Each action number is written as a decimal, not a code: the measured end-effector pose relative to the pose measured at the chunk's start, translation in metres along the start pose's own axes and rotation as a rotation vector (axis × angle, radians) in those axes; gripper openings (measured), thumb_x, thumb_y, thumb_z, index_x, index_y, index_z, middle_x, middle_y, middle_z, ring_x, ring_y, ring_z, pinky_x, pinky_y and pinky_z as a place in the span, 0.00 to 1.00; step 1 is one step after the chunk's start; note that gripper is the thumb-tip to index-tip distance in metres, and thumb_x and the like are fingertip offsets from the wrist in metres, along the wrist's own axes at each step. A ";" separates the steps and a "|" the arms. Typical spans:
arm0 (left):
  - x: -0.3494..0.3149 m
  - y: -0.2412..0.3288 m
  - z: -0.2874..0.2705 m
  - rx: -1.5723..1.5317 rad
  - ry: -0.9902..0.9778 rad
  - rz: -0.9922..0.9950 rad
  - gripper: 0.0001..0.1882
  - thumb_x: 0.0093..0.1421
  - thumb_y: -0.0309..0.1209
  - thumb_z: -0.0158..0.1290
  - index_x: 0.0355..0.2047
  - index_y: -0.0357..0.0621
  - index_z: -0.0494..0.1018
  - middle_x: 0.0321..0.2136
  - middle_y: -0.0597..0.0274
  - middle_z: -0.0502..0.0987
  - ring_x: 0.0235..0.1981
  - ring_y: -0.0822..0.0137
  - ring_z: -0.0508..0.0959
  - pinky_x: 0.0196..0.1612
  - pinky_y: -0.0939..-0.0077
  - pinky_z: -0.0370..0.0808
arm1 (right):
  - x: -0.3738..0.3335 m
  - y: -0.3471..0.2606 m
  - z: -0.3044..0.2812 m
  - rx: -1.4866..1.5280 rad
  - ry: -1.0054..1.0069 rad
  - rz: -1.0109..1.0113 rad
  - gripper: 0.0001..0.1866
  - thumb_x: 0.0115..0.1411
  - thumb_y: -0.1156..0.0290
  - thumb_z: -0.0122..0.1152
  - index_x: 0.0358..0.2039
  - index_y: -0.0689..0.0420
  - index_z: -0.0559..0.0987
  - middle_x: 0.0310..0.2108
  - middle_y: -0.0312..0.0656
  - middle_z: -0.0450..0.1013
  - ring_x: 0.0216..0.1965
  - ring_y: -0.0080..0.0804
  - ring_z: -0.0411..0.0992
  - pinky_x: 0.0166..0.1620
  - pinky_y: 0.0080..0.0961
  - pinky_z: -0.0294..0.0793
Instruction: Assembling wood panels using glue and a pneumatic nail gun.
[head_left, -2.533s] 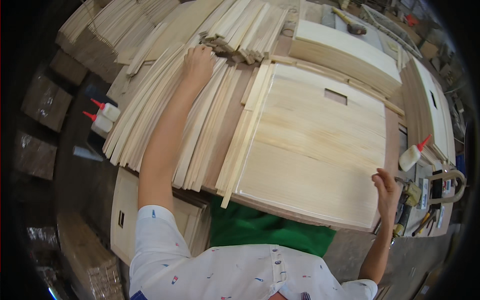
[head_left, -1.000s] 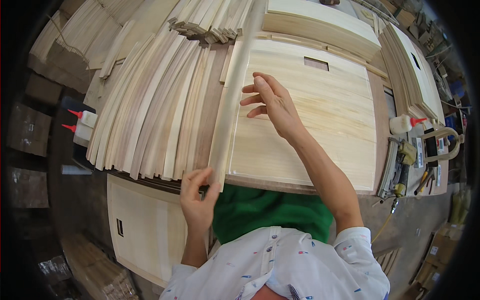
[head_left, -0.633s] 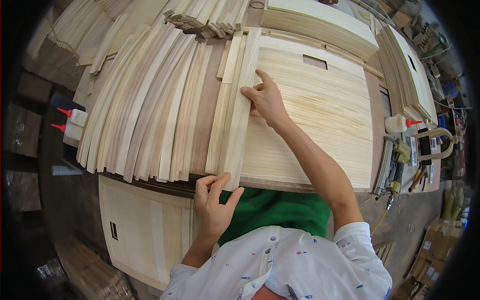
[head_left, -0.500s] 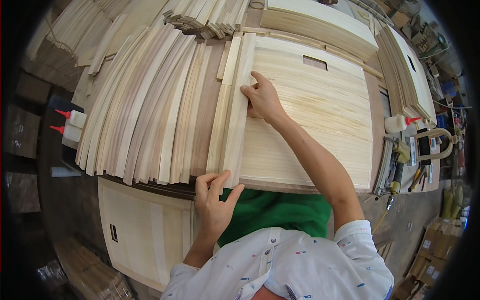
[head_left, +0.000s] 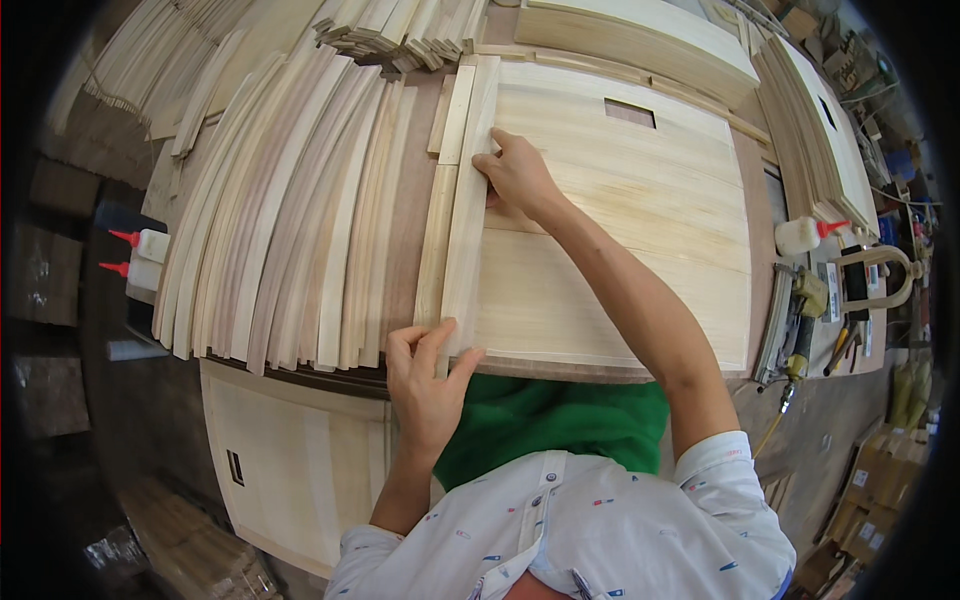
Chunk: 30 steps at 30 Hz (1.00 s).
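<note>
A long pale wooden strip (head_left: pixel 473 190) lies along the left side of a light wooden panel (head_left: pixel 610 260), which has a small rectangular cutout near its far edge. At the strip's near end my left hand (head_left: pixel 430 385) is closed around it, forefinger on its left side and thumb at its right corner. Farther up, my right hand (head_left: pixel 520 175) grips the same strip by its right edge, its curled fingers partly hidden. Just left of the strip lie narrower wooden battens (head_left: pixel 436 230) on a brown board.
Many loose wooden slats (head_left: pixel 270 210) fan out at the left. Glue bottles (head_left: pixel 150 245) with red tips stand beyond them; another glue bottle (head_left: pixel 800 236) is at the right, near a nail gun (head_left: pixel 800 310). Stacked boards (head_left: pixel 640 40) line the far side.
Both hands have shifted slightly away from my body with the strip. Its near end, which stuck out past the panel's near edge, now sits about level with it.
</note>
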<state>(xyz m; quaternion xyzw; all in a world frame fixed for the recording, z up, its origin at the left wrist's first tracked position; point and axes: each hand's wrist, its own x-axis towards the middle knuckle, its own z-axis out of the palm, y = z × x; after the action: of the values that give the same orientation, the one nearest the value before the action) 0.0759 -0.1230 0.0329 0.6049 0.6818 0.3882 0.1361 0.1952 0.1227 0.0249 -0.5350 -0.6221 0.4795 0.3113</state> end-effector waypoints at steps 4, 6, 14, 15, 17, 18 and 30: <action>0.001 -0.006 0.003 0.005 0.006 -0.024 0.21 0.44 0.28 0.68 0.41 0.40 0.78 0.36 0.59 0.69 0.34 0.62 0.71 0.36 0.71 0.70 | -0.007 0.005 -0.021 -0.169 -0.075 0.009 0.28 0.61 0.69 0.56 0.58 0.71 0.64 0.33 0.47 0.76 0.26 0.29 0.75 0.26 0.28 0.78; 0.003 -0.007 0.005 0.025 -0.007 -0.033 0.21 0.44 0.28 0.68 0.40 0.41 0.78 0.36 0.60 0.69 0.35 0.62 0.70 0.37 0.70 0.70 | -0.039 -0.006 -0.040 -0.097 -0.058 -0.002 0.26 0.61 0.68 0.57 0.56 0.67 0.68 0.34 0.43 0.75 0.28 0.26 0.73 0.27 0.24 0.76; -0.002 -0.021 0.014 0.137 -0.022 -0.002 0.20 0.43 0.28 0.69 0.39 0.44 0.79 0.43 0.59 0.69 0.48 0.57 0.65 0.48 0.65 0.67 | -0.193 0.041 -0.187 -0.100 0.211 0.071 0.19 0.63 0.68 0.56 0.53 0.65 0.73 0.36 0.40 0.73 0.32 0.21 0.72 0.32 0.18 0.73; -0.002 -0.021 0.013 0.141 -0.021 -0.006 0.20 0.43 0.28 0.69 0.39 0.44 0.79 0.43 0.59 0.69 0.48 0.57 0.65 0.48 0.65 0.67 | -0.214 0.048 -0.206 -0.151 0.319 0.109 0.20 0.63 0.68 0.56 0.53 0.64 0.73 0.36 0.40 0.73 0.33 0.21 0.71 0.32 0.17 0.73; 0.001 -0.019 0.009 0.183 -0.089 0.033 0.20 0.47 0.31 0.67 0.42 0.43 0.78 0.48 0.57 0.68 0.53 0.54 0.62 0.53 0.62 0.66 | -0.253 0.068 -0.254 -0.248 0.518 0.168 0.20 0.64 0.67 0.56 0.54 0.64 0.73 0.37 0.39 0.73 0.34 0.21 0.71 0.35 0.17 0.73; 0.008 -0.015 0.005 0.187 -0.088 0.037 0.20 0.47 0.31 0.67 0.42 0.43 0.78 0.48 0.57 0.68 0.53 0.54 0.62 0.53 0.62 0.66 | -0.271 0.086 -0.282 -0.288 0.609 0.190 0.21 0.64 0.66 0.56 0.54 0.63 0.73 0.38 0.39 0.73 0.35 0.21 0.71 0.36 0.18 0.73; 0.266 -0.023 0.139 0.307 -0.015 0.445 0.21 0.59 0.36 0.55 0.49 0.36 0.73 0.55 0.46 0.69 0.58 0.46 0.65 0.60 0.57 0.62 | -0.323 0.213 -0.429 -0.628 0.652 0.547 0.24 0.55 0.62 0.60 0.44 0.72 0.76 0.36 0.53 0.76 0.38 0.40 0.75 0.43 0.31 0.70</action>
<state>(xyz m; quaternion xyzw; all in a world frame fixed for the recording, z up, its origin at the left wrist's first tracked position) 0.0885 0.1760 0.0004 0.7563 0.5821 0.2960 -0.0408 0.7351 -0.0828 0.0159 -0.8666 -0.4444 0.1426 0.1767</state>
